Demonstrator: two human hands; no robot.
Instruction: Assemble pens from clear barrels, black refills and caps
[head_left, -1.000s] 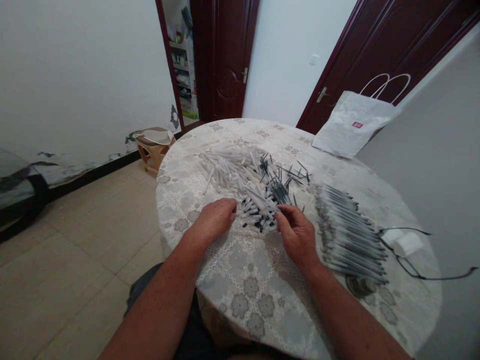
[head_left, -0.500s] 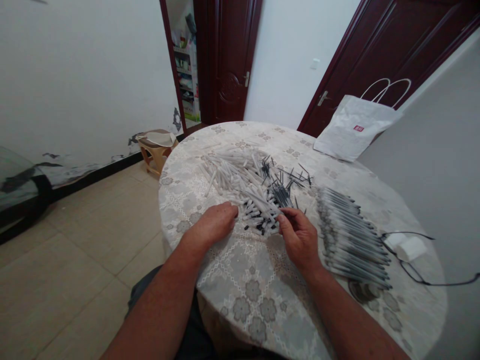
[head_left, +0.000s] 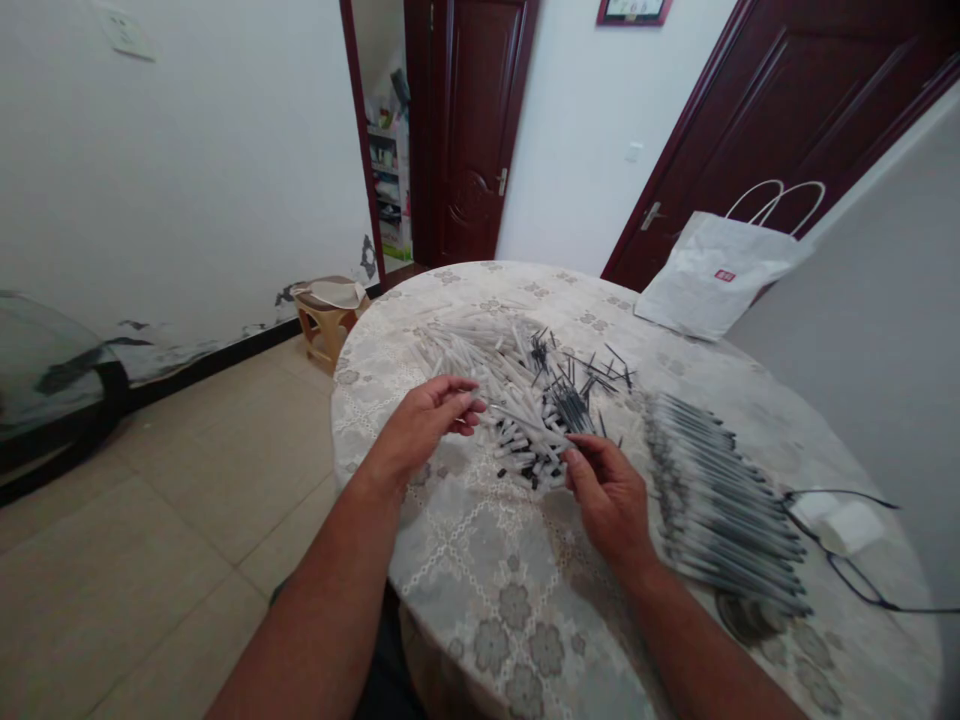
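Observation:
My right hand [head_left: 609, 490] pinches one end of a slim pale pen [head_left: 529, 425], which points left toward my other hand. My left hand [head_left: 439, 415] has thumb and fingertips pressed together at the pen's far end; what is between them is too small to make out. Under and behind the hands lies a heap of white pen barrels [head_left: 469, 350]. Short white pieces with black ends [head_left: 517, 450] are piled just below the pen. Dark thin refills [head_left: 571, 405] lie bunched beyond my right hand. To the right, assembled-looking pens [head_left: 727, 500] lie side by side in a stack.
A round table with a patterned cloth [head_left: 480, 560] carries everything. Eyeglasses [head_left: 855, 580] and a white object [head_left: 847, 525] lie at the right edge. A white paper bag [head_left: 712, 275] stands at the back right. A stool [head_left: 326, 320] is at the far left.
My left hand has risen from the table to the pen's left end, its fingers now pinched. My right hand still holds the pen. The view has shifted slightly.

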